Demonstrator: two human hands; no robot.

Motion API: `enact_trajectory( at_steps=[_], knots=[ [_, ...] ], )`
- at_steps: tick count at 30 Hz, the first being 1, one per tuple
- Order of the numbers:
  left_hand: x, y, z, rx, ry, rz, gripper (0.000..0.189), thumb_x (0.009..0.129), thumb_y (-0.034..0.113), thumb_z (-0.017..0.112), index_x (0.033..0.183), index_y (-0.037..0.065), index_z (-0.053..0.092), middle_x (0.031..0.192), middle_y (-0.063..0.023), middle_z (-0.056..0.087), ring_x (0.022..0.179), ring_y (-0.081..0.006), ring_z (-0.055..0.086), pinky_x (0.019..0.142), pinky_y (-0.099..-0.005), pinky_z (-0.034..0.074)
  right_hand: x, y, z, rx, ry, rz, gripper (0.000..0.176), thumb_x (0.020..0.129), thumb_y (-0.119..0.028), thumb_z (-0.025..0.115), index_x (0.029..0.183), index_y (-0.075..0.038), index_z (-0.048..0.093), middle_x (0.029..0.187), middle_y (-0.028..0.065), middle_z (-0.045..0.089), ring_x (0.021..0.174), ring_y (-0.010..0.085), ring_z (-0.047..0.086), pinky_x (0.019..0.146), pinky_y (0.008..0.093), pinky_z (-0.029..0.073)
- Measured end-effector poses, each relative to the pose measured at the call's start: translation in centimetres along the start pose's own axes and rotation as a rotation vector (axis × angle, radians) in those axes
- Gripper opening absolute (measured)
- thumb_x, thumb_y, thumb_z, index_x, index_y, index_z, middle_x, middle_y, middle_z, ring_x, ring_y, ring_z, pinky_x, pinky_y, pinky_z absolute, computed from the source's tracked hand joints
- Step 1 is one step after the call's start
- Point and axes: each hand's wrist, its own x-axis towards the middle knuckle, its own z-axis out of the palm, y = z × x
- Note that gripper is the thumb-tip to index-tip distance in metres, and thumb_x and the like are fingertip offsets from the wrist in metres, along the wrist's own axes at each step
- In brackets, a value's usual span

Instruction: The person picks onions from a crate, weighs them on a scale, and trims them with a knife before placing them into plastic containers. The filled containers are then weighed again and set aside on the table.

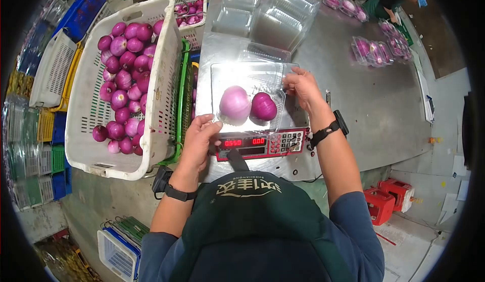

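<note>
A clear plastic clamshell box [222, 72] lies on the scale's metal platform. In it are a large pale purple onion [235, 103] and, to its right, a darker lobed red onion [264, 106]. My left hand [198, 139] has thumb and fingers closed at the box's near left corner. At the far right edge of the box, my right hand [303, 86] pinches the thin plastic with bent fingers. Below the box, the red scale panel [260, 144] shows 0.550 and 0.00 in lit digits.
To the left, a white crate [81, 125] holds many red onions. Stacked clear boxes [283, 17] stand behind the scale. Packed onions [371, 52] lie at the right on the metal table [364, 105]. A co-worker [391, 2] is at the far right; red stools [379, 204] are below.
</note>
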Motion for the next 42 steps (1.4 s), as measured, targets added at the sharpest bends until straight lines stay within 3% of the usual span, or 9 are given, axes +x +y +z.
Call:
enact_trajectory(
  at_steps=[6, 8, 11, 14, 19, 29, 32, 39, 42],
  knots=[
    [-0.6, 0.7, 0.2, -0.219, -0.064, -0.021, 0.031, 0.095, 0.015, 0.07, 0.12, 0.004, 0.056, 0.098, -0.0086, 0.067, 0.086, -0.0191, 0.068, 0.073, -0.0325, 0.057, -7.0, 0.8, -3.0, -0.526, -0.18, -0.664, 0.069, 0.072, -0.007, 0.071, 0.14, -0.01, 0.063, 0.104, 0.0123, 0.063, 0.092, 0.0243, 0.064, 0.083, 0.036, 0.055],
    [-0.7, 0.4, 0.1, -0.266, -0.064, -0.012, 0.023, 0.096, 0.014, 0.068, 0.113, 0.004, 0.057, 0.095, -0.0089, 0.067, 0.083, -0.019, 0.068, 0.07, -0.0318, 0.056, -10.7, 1.8, -4.3, -0.631, -0.405, -0.418, 0.079, 0.074, -0.013, 0.071, 0.151, -0.015, 0.055, 0.118, 0.0173, 0.064, 0.105, 0.0273, 0.065, 0.093, 0.0379, 0.053],
    [0.7, -1.9, -0.6, -0.19, -0.049, 0.021, 0.01, 0.094, 0.008, 0.065, 0.096, 0.005, 0.056, 0.085, -0.0081, 0.061, 0.071, -0.019, 0.065, 0.056, -0.0272, 0.05, -12.4, 5.5, -3.6, -0.439, -0.432, -0.348, 0.098, 0.082, -0.01, 0.067, 0.168, -0.022, 0.02, 0.075, 0.0122, 0.07, 0.068, 0.0214, 0.068, 0.073, 0.035, 0.059],
    [0.8, -1.8, 0.3, -0.138, -0.077, 0.025, 0.009, 0.092, 0.004, 0.063, 0.093, 0.005, 0.054, 0.08, -0.0079, 0.06, 0.064, -0.019, 0.063, 0.051, -0.0265, 0.047, -13.1, 6.3, -2.3, 0.057, -0.312, 0.026, 0.072, 0.091, 0.002, 0.059, 0.157, 0.004, 0.03, 0.076, 0.0069, 0.067, 0.06, 0.0119, 0.063, 0.053, 0.0275, 0.05],
    [1.0, -1.2, 2.7, -0.03, 0.02, 0.038, 0.01, 0.09, -0.002, 0.06, 0.095, 0.004, 0.053, 0.078, -0.0073, 0.059, 0.062, -0.0172, 0.061, 0.049, -0.0251, 0.046, -12.1, 9.0, -3.6, 0.077, -0.313, -0.041, 0.056, 0.092, -0.001, 0.064, 0.143, 0.007, 0.041, 0.079, 0.0052, 0.066, 0.06, 0.0112, 0.062, 0.051, 0.0254, 0.047],
    [4.3, -2.5, 8.6, 0.12, -0.096, 0.05, 0.019, 0.087, -0.002, 0.065, 0.105, 0.001, 0.062, 0.078, -0.0058, 0.064, 0.061, -0.0153, 0.063, 0.05, -0.0248, 0.047, -8.1, 9.0, -11.2, -0.092, -0.069, -0.112, 0.088, 0.085, -0.04, 0.084, 0.152, 0.0, 0.044, 0.125, 0.0196, 0.063, 0.097, 0.0201, 0.066, 0.068, 0.0287, 0.052],
    [5.2, -2.6, 12.8, 0.25, -0.143, 0.007, 0.031, 0.091, 0.005, 0.07, 0.12, -0.004, 0.063, 0.082, -0.0062, 0.067, 0.061, -0.0116, 0.061, 0.051, -0.0249, 0.046, -8.5, 5.0, -13.1, 0.159, -0.252, 0.154, 0.096, 0.086, -0.049, 0.079, 0.155, 0.002, 0.037, 0.136, 0.0214, 0.058, 0.114, 0.0269, 0.065, 0.089, 0.0364, 0.054],
    [4.9, -0.7, 15.1, 0.396, -0.18, 0.21, 0.038, 0.095, 0.013, 0.076, 0.127, -0.002, 0.063, 0.088, -0.003, 0.068, 0.07, -0.0067, 0.058, 0.061, -0.021, 0.046, -2.2, 7.0, -18.2, 0.753, -0.156, 0.191, 0.061, 0.095, -0.03, 0.068, 0.143, 0.002, 0.048, 0.13, 0.0192, 0.061, 0.113, 0.0298, 0.065, 0.086, 0.0445, 0.059],
    [2.2, 2.7, 10.8, 0.369, 0.014, 0.286, 0.027, 0.095, 0.008, 0.074, 0.119, 0.0, 0.065, 0.091, -0.0035, 0.066, 0.071, -0.0077, 0.058, 0.062, -0.0208, 0.047, 3.8, 7.5, -21.9, 0.689, 0.025, 0.158, 0.044, 0.095, -0.039, 0.065, 0.121, -0.004, 0.064, 0.108, 0.0119, 0.065, 0.08, 0.0235, 0.065, 0.057, 0.0411, 0.054]
  ],
)
